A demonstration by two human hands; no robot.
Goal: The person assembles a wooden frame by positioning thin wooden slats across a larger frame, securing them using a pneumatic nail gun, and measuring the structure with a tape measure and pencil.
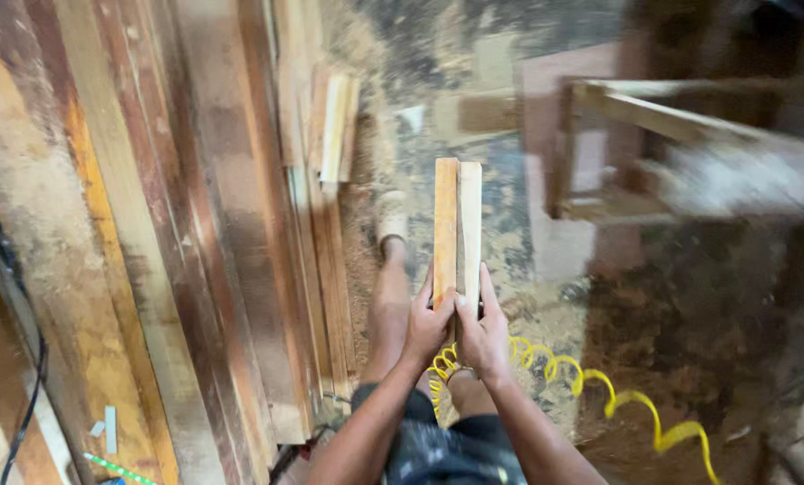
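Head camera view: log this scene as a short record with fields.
left hand: left hand grips the orange-brown wooden strip at its near end
right hand: right hand grips the pale wooden strip at its near end
strips: side by side, touching, pointing away from the person
stack: long reddish-brown wooden planks at left
floor: sawdust-covered floor, with a coiled yellow hose lying on it
background: blurred wooden frame at right
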